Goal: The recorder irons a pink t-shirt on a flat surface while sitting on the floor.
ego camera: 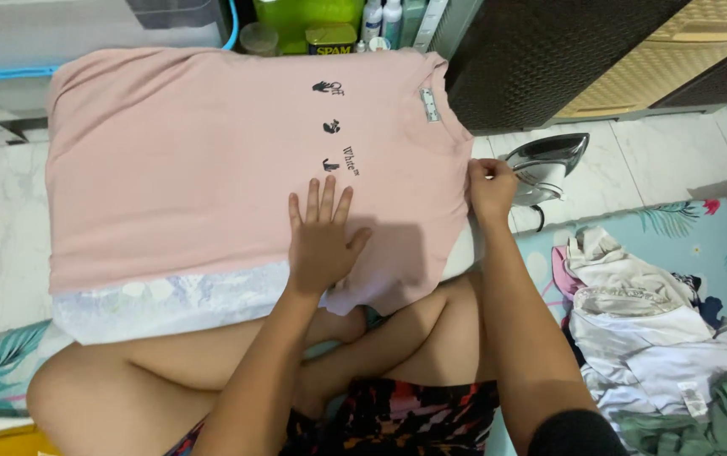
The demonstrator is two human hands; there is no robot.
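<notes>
Head view shows the left hand [323, 241] pressing flat and open on the pink shirt [194, 160] while the right hand [492, 190] pinches its edge beside the iron [545, 165]; pulling evenly outward should smooth creases.

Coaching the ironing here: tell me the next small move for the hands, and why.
Probably tug the pink shirt taut with the right hand, which pinches its edge, while the left hand lies flat pinning the cloth; the iron stands unused just beyond.

Bright, even indoor light, soft shadows, sharp focus, slight edge distortion
</notes>
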